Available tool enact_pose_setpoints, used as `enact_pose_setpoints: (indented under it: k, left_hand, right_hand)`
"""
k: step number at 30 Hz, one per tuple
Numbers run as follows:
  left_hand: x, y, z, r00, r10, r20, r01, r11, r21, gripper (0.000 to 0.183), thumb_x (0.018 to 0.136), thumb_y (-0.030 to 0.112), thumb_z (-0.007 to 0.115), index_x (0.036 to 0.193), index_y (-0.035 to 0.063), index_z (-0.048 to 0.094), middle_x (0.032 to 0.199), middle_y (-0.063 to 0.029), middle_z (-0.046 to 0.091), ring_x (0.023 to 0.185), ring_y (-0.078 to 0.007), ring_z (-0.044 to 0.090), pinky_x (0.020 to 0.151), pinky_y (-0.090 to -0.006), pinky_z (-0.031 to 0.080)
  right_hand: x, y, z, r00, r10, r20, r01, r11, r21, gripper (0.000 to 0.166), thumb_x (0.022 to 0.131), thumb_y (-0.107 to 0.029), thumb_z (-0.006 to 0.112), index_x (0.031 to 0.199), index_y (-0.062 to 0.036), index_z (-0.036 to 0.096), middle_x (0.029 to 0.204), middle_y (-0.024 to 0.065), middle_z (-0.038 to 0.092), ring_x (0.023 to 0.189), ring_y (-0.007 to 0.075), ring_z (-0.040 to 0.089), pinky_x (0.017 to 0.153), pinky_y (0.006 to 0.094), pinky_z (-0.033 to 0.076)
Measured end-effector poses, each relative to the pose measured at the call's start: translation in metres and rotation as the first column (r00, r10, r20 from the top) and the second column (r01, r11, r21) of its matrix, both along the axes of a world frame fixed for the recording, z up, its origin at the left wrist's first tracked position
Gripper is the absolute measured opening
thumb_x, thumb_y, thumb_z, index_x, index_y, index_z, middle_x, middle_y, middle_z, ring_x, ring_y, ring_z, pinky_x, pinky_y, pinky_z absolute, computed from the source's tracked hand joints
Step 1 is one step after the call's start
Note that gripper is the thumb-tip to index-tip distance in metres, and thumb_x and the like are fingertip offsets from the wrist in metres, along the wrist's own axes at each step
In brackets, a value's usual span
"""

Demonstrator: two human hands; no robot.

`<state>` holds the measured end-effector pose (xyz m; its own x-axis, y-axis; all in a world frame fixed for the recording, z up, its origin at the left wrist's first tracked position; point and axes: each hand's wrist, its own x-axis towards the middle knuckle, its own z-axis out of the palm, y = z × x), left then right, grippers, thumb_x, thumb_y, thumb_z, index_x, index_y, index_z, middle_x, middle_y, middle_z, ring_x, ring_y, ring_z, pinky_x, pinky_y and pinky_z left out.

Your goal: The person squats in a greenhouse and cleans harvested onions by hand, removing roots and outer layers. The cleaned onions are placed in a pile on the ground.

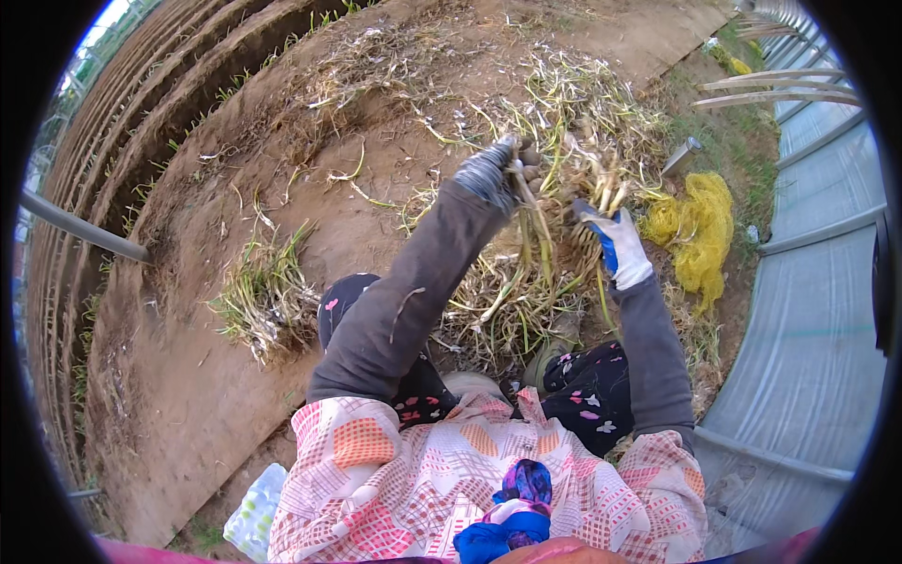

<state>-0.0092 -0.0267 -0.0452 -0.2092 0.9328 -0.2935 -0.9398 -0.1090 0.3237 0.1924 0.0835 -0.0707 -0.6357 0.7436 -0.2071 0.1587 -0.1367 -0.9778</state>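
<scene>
My left hand (499, 169), in a glove wrapped with grey tape at the wrist, is closed around bulb plants that look like garlic (539, 233), with their stalks hanging down. To its right, my right hand (616, 240), in a white and blue glove, grips a bunch of pale stalks with roots (602, 180). The two hands are apart, over a heap of pulled plants (500, 310) that lies between my feet. Blur hides the fingertips and some of the bulbs.
Another plant bundle (271, 303) lies on the soil at left. Loose stalks (599, 92) are strewn ahead. A yellow net bag (705, 233) and a metal post (681, 156) stand out at right, beside a plastic-sheeted wall (817, 282). A pipe (84, 229) juts in from the left.
</scene>
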Motion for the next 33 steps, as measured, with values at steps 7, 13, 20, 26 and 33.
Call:
enact_pose_setpoints:
  k: [7,13,20,26,33]
  left_hand:
    - [0.016,0.026,-0.034,0.982,0.126,0.143,-0.116,0.99,-0.081,0.03,0.091,0.03,0.042,0.099,0.0037,0.052,0.088,-0.0126,0.057,0.078,-0.0272,0.056,0.071,-0.043,0.049]
    - [0.005,0.024,-0.032,0.987,0.146,0.069,-0.153,0.983,0.101,0.033,0.092,0.025,0.036,0.101,-0.0047,0.049,0.098,-0.0203,0.055,0.09,-0.0339,0.055,0.083,-0.0479,0.047]
    - [-0.002,0.014,-0.021,0.977,0.177,-0.116,-0.188,0.978,-0.09,0.018,0.089,0.019,0.047,0.097,0.0035,0.049,0.084,-0.0119,0.057,0.077,-0.0277,0.059,0.072,-0.0436,0.052]
    - [-0.005,0.016,-0.031,0.993,0.062,-0.105,-0.073,0.992,-0.102,0.015,0.088,0.019,0.05,0.095,0.0061,0.049,0.078,-0.0074,0.054,0.067,-0.0238,0.059,0.06,-0.0389,0.053]
    - [0.005,0.014,-0.023,0.96,-0.006,-0.281,-0.058,0.974,-0.218,0.02,0.087,0.026,0.051,0.096,0.0088,0.049,0.07,-0.0033,0.054,0.05,-0.013,0.05,0.044,-0.0288,0.045]
  right_hand:
    - [-0.034,-0.024,-0.011,0.955,0.252,0.157,-0.276,0.948,0.158,0.041,0.069,-0.002,0.069,0.107,-0.0011,0.054,0.092,0.0036,0.062,0.079,0.0125,0.058,0.073,0.0253,0.048]
    - [-0.017,-0.01,-0.009,0.953,0.293,-0.073,-0.287,0.954,0.085,0.04,0.094,-0.021,0.026,0.107,0.0128,0.045,0.106,0.0263,0.054,0.093,0.0313,0.057,0.083,0.0328,0.048]
    - [-0.007,0.008,-0.028,0.824,0.521,-0.223,-0.519,0.852,0.07,0.068,0.092,-0.04,0.008,0.106,0.0161,0.044,0.113,0.0267,0.049,0.111,0.0325,0.046,0.098,0.0331,0.033]
    - [-0.012,-0.008,-0.001,0.966,0.217,-0.138,-0.202,0.973,0.113,0.025,0.085,-0.009,0.047,0.103,0.0068,0.052,0.099,0.0173,0.06,0.091,0.0232,0.059,0.079,0.0287,0.048]
    - [-0.014,-0.01,0.004,0.987,0.124,-0.101,-0.119,0.991,0.058,0.026,0.082,-0.01,0.055,0.102,0.0052,0.053,0.092,0.0129,0.062,0.084,0.0183,0.06,0.081,0.0289,0.046]
